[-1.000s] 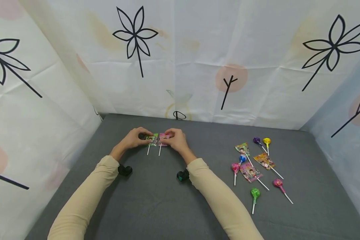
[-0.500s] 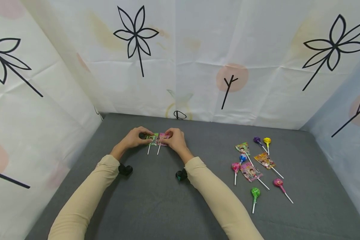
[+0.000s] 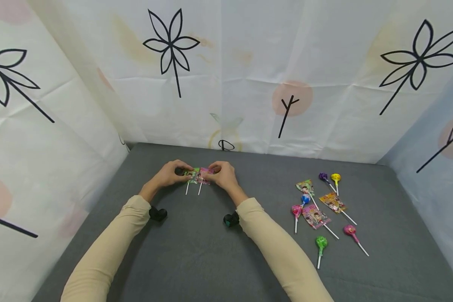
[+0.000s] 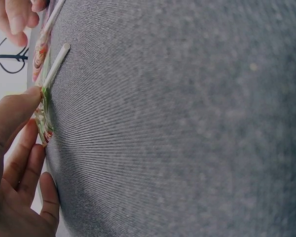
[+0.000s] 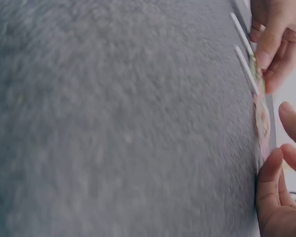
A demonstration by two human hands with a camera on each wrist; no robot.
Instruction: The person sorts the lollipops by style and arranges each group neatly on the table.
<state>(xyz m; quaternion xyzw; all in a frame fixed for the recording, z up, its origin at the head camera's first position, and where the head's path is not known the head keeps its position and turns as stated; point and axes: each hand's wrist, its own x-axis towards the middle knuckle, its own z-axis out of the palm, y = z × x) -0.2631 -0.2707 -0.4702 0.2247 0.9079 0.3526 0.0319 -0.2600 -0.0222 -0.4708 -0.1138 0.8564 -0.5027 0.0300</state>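
Observation:
In the head view, two wrapped flat lollipops lie side by side near the table's back edge. My left hand point(image 3: 169, 173) pinches the green-wrapped lollipop point(image 3: 192, 174) at its left side. In the left wrist view its thumb lies on the green wrapper point(image 4: 43, 116), with the other fingers behind. The pink-wrapped lollipop point(image 3: 205, 172) lies against the green one's right edge, both white sticks pointing toward me. My right hand point(image 3: 223, 175) is at the pink wrapper's right end. In the right wrist view a fingertip is at the wrapper's edge and another digit is raised clear of the pink wrapper point(image 5: 262, 121).
On the right of the grey table point(image 3: 196, 251) lie several more lollipops, among them a round green one point(image 3: 321, 242), a flat pink one point(image 3: 315, 217), a flat orange one point(image 3: 332, 202) and a yellow one point(image 3: 336, 177). A patterned white cloth point(image 3: 245, 54) stands behind.
The pink-wrapped lollipop has shifted slightly left against the green one and its stick has tilted. My right hand has drawn slightly back to the right. My left hand stays put.

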